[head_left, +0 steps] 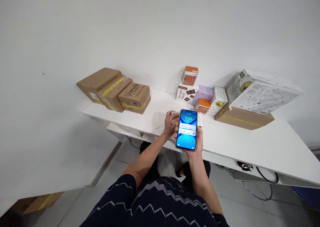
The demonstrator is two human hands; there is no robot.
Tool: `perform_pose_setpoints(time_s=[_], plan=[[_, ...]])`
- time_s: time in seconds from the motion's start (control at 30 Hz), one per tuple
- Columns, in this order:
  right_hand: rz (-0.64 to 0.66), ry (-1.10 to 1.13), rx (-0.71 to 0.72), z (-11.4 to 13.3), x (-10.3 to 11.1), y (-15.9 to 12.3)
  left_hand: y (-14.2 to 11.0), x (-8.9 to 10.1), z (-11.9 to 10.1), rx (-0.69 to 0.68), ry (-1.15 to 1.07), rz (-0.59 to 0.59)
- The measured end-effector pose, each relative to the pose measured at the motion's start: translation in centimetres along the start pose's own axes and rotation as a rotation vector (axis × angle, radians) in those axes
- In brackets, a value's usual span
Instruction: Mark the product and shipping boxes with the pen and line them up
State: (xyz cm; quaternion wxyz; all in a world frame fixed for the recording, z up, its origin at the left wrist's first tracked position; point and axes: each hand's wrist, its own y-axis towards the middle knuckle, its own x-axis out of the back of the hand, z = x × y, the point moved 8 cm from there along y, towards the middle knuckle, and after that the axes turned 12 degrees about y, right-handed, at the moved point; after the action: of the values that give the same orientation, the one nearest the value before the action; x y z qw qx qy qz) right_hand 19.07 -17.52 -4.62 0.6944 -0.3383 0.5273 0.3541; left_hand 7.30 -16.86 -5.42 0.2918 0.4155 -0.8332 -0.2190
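Observation:
My right hand (198,143) is closed around a smartphone (187,138), its lit blue screen facing up and reading 3:06. Just left of the phone, my left hand (170,124) has its fingers curled on the edge of a small white box (200,119). The phone hides most of that box, which shows only at both sides of it. Behind the phone sit a small orange box (203,103), a lilac box (205,93) and a white box with an avocado print (219,101). Another orange box (190,76) rests on a white chocolate-print box (186,93).
Several brown cartons with yellow tape (135,97) stand at the left of the white table (262,143). At right, a large white avocado-print box (260,93) lies tilted on a brown carton (242,118). A grey wall is behind. Cables (271,178) hang by the front edge.

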Motion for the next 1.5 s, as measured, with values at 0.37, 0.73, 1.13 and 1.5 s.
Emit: perform_pose_setpoints(time_s=[0.37,0.73,1.13,1.5], plan=[[-0.052,-0.068,0.113,2.3,0.2,-1.9,0.2,0.1,0.2,-0.092,0.080,0.049],[-0.915,-0.867,0.894,18.9,11.0,-11.2,-0.9,4.7,2.3,-0.201,0.399,0.262],[-1.339,-2.069,0.482,22.5,13.2,-8.3,4.0,12.5,8.3,0.250,1.005,-0.227],[-1.320,-2.125,0.516,24.5,15.6,-7.6,4.7,11.1,7.0,0.261,1.094,-0.236]])
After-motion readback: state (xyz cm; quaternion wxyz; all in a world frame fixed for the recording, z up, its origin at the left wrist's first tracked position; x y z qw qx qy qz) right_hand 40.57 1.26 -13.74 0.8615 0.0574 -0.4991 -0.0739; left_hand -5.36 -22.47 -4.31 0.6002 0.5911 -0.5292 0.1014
